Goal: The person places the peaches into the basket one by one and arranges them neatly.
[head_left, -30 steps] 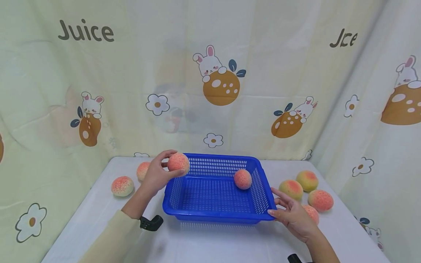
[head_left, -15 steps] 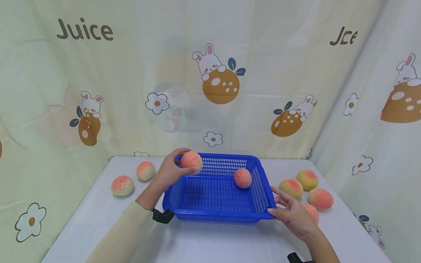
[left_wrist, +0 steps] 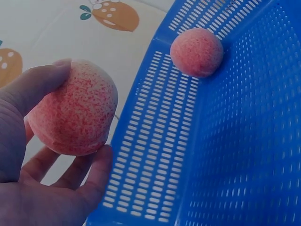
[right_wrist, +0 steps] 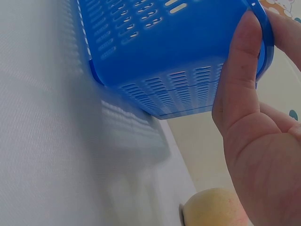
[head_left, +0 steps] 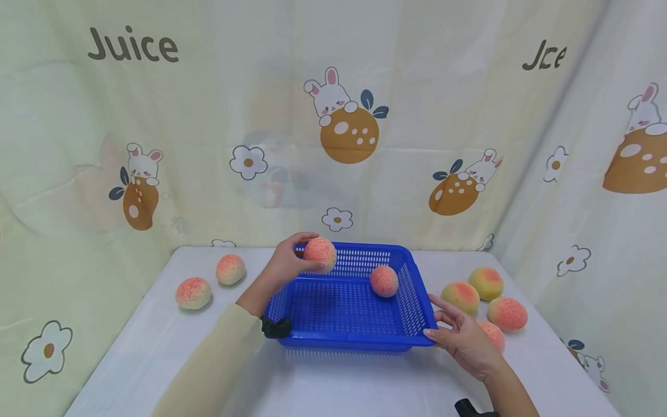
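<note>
My left hand grips a pink-and-cream peach between thumb and fingers, over the left rear part of a blue plastic basket. The left wrist view shows this held peach close up, apart from the basket wall. Another peach lies inside the basket toward its right end. At the basket's front right corner, my right hand pinches the rim, thumb on one side and fingers on the other, as the right wrist view shows.
Two peaches lie on the white tabletop left of the basket. Several more, including a yellowish one and a pink one, sit to the right by my right hand. A printed curtain stands behind the table.
My left hand has carried its peach rightward, from the basket's left rim to over the inside. A peach on the left is now fully uncovered. The right hand and basket stay put.
</note>
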Demonstrator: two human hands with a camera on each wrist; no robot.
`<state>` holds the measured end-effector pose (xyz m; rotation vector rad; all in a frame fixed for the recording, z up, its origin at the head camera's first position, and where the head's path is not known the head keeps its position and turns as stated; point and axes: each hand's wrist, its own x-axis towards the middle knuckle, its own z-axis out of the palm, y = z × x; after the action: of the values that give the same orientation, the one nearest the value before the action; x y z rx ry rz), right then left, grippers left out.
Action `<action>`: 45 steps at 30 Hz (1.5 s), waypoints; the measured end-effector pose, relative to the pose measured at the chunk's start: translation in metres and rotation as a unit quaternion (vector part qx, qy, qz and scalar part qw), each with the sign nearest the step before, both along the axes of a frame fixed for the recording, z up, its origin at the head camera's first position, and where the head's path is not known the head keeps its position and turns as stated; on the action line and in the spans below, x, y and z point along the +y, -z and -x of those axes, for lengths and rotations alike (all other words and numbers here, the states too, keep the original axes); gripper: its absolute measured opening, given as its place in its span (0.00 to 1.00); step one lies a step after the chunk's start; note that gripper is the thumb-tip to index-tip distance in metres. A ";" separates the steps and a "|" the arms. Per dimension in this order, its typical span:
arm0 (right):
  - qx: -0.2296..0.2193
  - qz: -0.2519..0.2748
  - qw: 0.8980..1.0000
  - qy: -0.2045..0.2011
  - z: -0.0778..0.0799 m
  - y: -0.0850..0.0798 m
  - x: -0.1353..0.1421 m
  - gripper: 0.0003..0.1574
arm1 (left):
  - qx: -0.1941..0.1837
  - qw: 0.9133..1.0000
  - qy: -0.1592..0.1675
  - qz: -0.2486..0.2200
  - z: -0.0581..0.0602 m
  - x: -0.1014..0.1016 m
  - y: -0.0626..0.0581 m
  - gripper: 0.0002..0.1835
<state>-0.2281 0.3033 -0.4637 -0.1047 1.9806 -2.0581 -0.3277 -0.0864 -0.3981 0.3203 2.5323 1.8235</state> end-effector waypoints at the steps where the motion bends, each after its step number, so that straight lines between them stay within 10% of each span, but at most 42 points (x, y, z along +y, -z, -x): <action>1: -0.001 -0.001 1.000 0.000 0.000 -0.001 0.000 0.55 | -0.003 1.000 0.003 -0.004 0.002 0.002 0.000 0.37; 45: -0.005 0.001 1.000 0.000 0.001 -0.001 0.001 0.56 | -0.109 0.992 0.027 0.062 0.034 0.042 0.035 0.33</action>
<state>-0.2293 0.3045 -0.4628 -0.0961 1.9721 -2.0570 -0.3615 -0.0448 -0.4327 0.1743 2.4464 1.5784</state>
